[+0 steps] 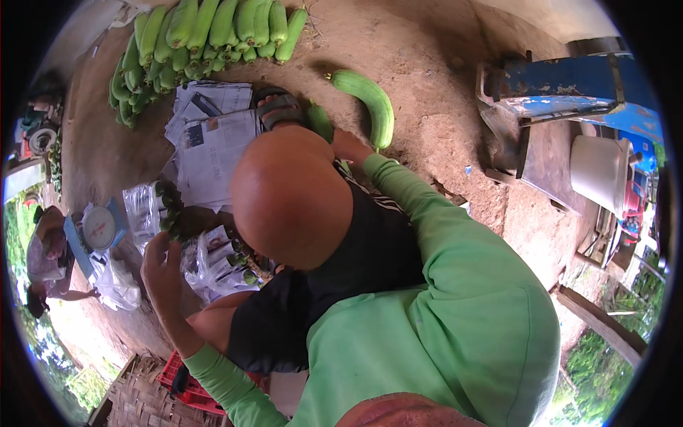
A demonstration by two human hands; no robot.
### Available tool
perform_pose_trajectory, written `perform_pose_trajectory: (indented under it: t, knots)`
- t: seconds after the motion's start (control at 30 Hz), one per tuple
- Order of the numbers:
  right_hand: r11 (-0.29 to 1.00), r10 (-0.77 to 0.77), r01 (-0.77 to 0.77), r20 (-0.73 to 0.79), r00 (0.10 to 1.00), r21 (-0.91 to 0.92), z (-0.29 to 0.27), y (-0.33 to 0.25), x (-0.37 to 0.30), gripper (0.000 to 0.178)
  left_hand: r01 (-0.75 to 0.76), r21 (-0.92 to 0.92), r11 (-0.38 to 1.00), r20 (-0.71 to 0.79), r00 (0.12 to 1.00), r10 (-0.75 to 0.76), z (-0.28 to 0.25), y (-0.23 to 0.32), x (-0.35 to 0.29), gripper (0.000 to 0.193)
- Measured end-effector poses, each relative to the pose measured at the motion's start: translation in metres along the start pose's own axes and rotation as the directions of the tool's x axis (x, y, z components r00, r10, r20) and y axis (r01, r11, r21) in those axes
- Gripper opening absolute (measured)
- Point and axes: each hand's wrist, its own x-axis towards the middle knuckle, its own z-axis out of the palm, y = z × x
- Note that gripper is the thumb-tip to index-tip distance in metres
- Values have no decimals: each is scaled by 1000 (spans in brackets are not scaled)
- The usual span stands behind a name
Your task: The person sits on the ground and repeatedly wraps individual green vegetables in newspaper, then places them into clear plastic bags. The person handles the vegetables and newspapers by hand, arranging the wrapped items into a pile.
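Loosely half-open, the left hand (162,267) lies toward nine o'clock beside a dark green bunch (169,199); I cannot tell whether it grips anything. At twelve, near a short green gourd (320,122), the right hand's (350,146) hold is unclear.

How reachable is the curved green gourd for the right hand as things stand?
Probably yes: the curved green gourd lies on the dirt floor right by the right hand, its lower end close to the green cuff, and nothing visible stands between them.
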Motion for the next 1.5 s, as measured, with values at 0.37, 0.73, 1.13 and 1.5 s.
perform_pose_trajectory:
  t: [0.37, 0.73, 1.13, 1.5]
  knots:
    - [914, -263, 209, 114, 958, 349, -119, -61, -25, 74, -86, 64, 994, -45, 995, 89, -12, 26, -17, 36]
    - [597, -546, 471, -100, 831, 650, -223, -204, -79, 54, -226, -65, 972, -158, 964, 214, -23, 33, -35, 35]
    - [437, -821, 400, 176, 543, 805, -185, -328, -182, 40, -386, -641, 664, -262, 922, 284, -19, 42, -31, 48]
    - [635, -773, 564, 427, 469, 528, -93, -444, -226, 43, -501, -564, 657, -638, 769, 39, -41, 18, -8, 33]
